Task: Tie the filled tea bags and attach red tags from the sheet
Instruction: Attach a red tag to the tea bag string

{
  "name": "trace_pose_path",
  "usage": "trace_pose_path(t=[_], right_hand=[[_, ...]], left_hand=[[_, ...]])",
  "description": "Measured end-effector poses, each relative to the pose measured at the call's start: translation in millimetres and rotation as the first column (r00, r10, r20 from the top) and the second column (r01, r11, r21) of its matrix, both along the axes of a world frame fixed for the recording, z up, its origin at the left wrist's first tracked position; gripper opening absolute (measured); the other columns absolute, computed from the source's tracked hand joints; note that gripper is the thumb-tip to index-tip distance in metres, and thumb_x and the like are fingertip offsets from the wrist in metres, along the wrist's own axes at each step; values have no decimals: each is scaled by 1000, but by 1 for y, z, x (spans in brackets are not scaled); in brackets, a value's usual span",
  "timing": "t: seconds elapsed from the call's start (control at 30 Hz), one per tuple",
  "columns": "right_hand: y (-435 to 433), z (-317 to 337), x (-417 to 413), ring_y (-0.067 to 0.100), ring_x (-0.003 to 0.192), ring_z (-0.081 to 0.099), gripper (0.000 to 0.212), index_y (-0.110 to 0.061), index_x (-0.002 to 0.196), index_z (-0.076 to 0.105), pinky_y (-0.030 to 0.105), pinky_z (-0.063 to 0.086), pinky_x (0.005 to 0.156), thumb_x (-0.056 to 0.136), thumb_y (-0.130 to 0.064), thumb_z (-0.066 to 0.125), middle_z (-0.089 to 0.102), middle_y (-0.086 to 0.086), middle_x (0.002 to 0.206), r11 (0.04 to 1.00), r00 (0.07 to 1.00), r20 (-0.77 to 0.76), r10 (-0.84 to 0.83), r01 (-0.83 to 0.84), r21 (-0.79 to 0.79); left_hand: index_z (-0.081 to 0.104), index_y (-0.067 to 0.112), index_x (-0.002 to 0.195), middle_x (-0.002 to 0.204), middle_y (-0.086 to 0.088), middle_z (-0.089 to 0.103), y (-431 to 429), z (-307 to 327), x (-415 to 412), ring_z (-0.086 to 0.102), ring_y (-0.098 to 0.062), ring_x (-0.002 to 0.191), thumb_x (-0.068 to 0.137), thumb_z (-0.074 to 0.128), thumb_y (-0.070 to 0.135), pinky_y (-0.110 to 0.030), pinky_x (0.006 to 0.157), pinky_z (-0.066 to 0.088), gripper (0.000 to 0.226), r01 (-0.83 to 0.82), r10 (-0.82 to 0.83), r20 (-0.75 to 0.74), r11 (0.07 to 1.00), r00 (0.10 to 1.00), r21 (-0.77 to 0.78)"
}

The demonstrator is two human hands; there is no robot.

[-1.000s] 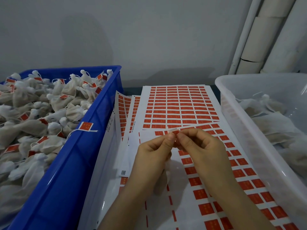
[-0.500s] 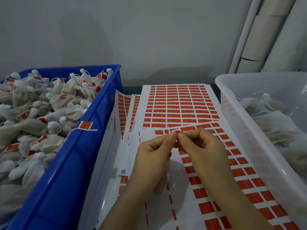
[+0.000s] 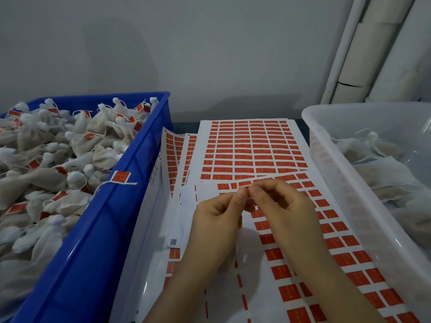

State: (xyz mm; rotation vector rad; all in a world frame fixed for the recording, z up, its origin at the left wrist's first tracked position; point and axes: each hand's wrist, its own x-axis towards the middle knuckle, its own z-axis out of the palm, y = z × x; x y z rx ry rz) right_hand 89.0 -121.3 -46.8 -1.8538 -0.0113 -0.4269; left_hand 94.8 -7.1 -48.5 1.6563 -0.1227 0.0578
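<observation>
Both hands meet above the near sheet of red rectangular sticker tags [image 3: 331, 248], fingertips touching. The left hand [image 3: 217, 220] has its thumb and forefinger pressed together in a closed grip, and the right hand [image 3: 286, 210] curls its fingers in to pinch at the same spot. Between the two grips sits something small and thin; a sliver of red shows there, but whether it is a tag, a string, or both is too small to tell.

Directly under the grip lies the near sheet, its left columns already stripped to bare white backing. Just beyond the grip, farther from the person, a full white sheet of red tags [image 3: 254, 148] lies flat on the desk, with more sheets [image 3: 173, 159] fanned out to the left of it.

Well to the left of the grip stands a blue plastic crate [image 3: 112, 229] heaped with tied white mesh tea bags [image 3: 46, 173] carrying red tags; one tagged string [image 3: 120, 177] hangs over the crate's rim on the side nearest the hands. To the right of the grip a translucent white plastic tub [image 3: 349, 206] holds untagged white tea bags [image 3: 382, 173]. Far beyond, white pipes [image 3: 373, 50] run up the grey wall [image 3: 186, 54].
</observation>
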Motion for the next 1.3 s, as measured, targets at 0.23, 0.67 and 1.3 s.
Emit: trace_pose_path(t=[0.23,0.67,1.3], right_hand=[[-2,0,-1,-30,76,48,10,-42,74,53,-8,32,53,69,-50,50,51,-50,67,998,998,20,-62,62,26],[1,0,-1,-26,79,51,13,-44,79,55,-6,35,56,67,-50,53,53,-49,71,1000,1000,13,26,-26,15],[8,-5,-2,-14,81,57,10,-32,77,56,-3,40,60,74,-42,54,63,-31,74,1000,997,81,-15,13,27]], left_hand=[[71,31,83,81,15,73,3,0,5,70,-5,79,69,63,42,-13,65,54,20,-48,44,-34,987,998,-152],[69,31,80,78,19,70,5,-1,6,66,0,78,74,61,41,-9,62,52,14,-109,114,39,988,993,-105],[64,29,83,79,23,68,1,-4,6,63,5,80,88,60,25,-3,63,47,8,-101,103,62,994,993,-37]])
